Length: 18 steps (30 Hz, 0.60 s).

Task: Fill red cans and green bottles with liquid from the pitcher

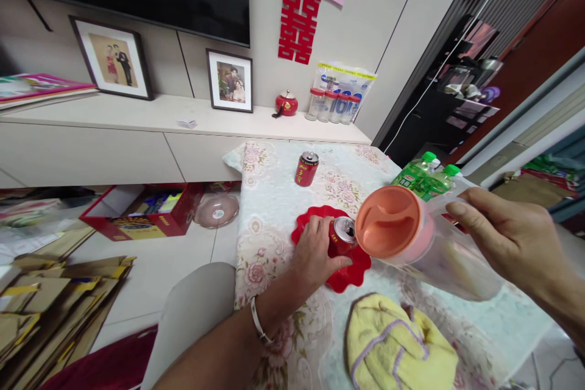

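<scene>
My left hand (pixel 313 253) is closed around a red drink can (pixel 342 234), its thumb in front and fingers at the far side. That can stands in a red scalloped plate (pixel 351 277) on the table, its top opened. My right hand (pixel 512 234) grips the handle of a translucent plastic pitcher (pixel 457 265) with an orange lid (pixel 388 219). The pitcher is tipped to the left, its lid end close beside the can's top. Whether any liquid flows cannot be made out. A second red can (pixel 306 169) stands upright farther back.
A flowered cloth (pixel 260 237) covers the table. Near its front lies a crumpled yellow towel (pixel 393 341). Green-capped bottles (pixel 423 173) stand at the right, behind the pitcher. A grey chair (pixel 196 304) is at the left; a cabinet ledge (pixel 269 125) borders the far side.
</scene>
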Each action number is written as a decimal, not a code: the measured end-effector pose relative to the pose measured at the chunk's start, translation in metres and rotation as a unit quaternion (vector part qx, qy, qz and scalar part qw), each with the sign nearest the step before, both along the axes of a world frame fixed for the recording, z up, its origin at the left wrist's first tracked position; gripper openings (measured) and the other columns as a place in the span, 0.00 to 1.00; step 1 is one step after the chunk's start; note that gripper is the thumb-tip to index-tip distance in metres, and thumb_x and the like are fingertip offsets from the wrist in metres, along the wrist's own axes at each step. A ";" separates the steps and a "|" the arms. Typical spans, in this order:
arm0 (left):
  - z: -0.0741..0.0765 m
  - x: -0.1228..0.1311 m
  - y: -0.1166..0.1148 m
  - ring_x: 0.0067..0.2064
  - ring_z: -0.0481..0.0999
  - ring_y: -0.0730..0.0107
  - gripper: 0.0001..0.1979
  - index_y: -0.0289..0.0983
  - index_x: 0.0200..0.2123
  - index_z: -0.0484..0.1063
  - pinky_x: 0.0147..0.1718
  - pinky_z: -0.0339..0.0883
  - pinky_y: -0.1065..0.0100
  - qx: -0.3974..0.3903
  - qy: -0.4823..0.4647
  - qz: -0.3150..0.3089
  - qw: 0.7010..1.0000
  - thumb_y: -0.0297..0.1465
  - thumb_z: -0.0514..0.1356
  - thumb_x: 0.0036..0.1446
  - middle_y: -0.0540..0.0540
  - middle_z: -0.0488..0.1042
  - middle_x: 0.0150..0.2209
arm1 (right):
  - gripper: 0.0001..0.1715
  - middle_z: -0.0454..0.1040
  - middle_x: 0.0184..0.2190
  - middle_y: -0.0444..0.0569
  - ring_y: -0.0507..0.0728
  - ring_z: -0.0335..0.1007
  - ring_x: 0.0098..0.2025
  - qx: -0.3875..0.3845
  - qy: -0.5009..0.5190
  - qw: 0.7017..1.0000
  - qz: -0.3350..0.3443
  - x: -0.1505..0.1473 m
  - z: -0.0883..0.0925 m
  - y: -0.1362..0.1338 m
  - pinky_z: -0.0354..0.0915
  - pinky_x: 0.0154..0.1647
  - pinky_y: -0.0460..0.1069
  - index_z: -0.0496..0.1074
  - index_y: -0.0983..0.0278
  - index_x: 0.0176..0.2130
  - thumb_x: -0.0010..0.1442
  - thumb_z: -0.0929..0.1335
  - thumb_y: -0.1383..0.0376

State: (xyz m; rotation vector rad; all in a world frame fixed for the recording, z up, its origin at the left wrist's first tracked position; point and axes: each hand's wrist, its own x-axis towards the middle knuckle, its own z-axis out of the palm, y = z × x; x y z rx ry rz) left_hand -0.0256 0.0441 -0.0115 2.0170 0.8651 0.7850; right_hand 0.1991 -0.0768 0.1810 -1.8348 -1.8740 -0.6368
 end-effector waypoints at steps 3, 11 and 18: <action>0.000 0.000 0.001 0.61 0.74 0.42 0.38 0.39 0.60 0.69 0.63 0.70 0.43 -0.002 -0.003 0.000 1.000 0.29 0.80 0.47 0.39 0.72 0.54 | 0.36 0.61 0.11 0.36 0.50 0.59 0.11 0.006 -0.018 0.999 0.039 0.000 0.001 0.001 0.55 0.13 0.46 0.69 0.58 0.25 0.74 0.60 0.39; 0.004 0.001 0.000 0.62 0.74 0.41 0.39 0.36 0.60 0.70 0.63 0.71 0.43 -0.006 0.016 -0.001 1.000 0.29 0.79 0.47 0.37 0.73 0.55 | 0.34 0.57 0.11 0.35 0.48 0.56 0.11 0.010 -0.033 0.998 0.060 0.000 0.004 0.004 0.53 0.14 0.45 0.67 0.58 0.24 0.75 0.61 0.42; 0.003 0.000 0.000 0.62 0.74 0.41 0.38 0.37 0.60 0.70 0.63 0.71 0.44 -0.004 0.011 -0.001 1.000 0.31 0.80 0.47 0.38 0.73 0.55 | 0.34 0.58 0.12 0.35 0.48 0.57 0.11 0.010 -0.048 0.997 0.067 -0.001 0.006 0.005 0.53 0.13 0.45 0.67 0.59 0.25 0.76 0.61 0.43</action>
